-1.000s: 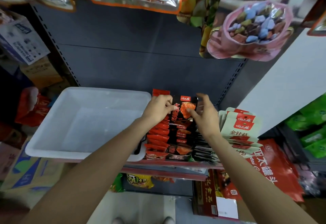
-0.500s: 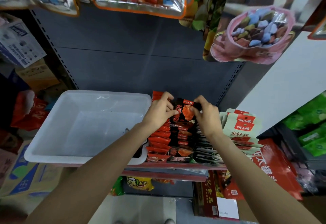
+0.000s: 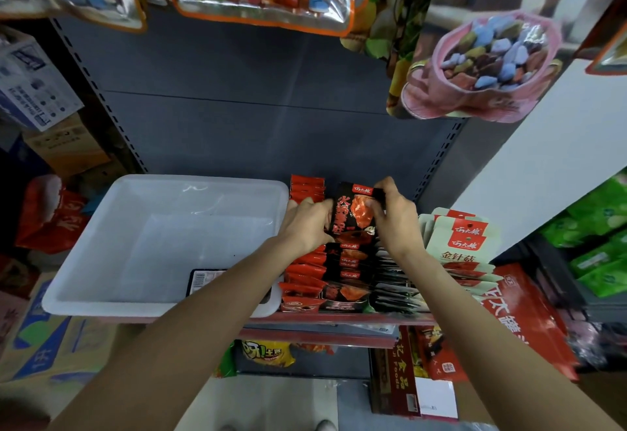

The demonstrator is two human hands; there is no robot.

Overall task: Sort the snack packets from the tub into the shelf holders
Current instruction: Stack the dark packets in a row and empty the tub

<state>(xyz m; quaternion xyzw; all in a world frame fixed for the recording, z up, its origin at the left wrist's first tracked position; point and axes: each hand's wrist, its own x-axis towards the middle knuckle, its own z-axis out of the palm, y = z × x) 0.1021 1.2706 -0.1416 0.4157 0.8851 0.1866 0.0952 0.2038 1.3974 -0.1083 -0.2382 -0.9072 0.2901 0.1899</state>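
Between my hands, the black packet [image 3: 353, 215] stands upright over its row, my left hand [image 3: 307, 223] pinching its left edge and my right hand [image 3: 395, 218] its top corner. If I push it down crooked, I think it could crumple the packets beneath or slide into the red row [image 3: 305, 189] beside my left hand. One packet [image 3: 207, 281] still lies in the tub [image 3: 163, 306] under my left forearm.

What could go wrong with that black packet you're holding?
The black packet, gripped by the left hand and right hand, could slide into the red row beside its own. One last packet in the white tub, half hidden under the arm, could be missed.
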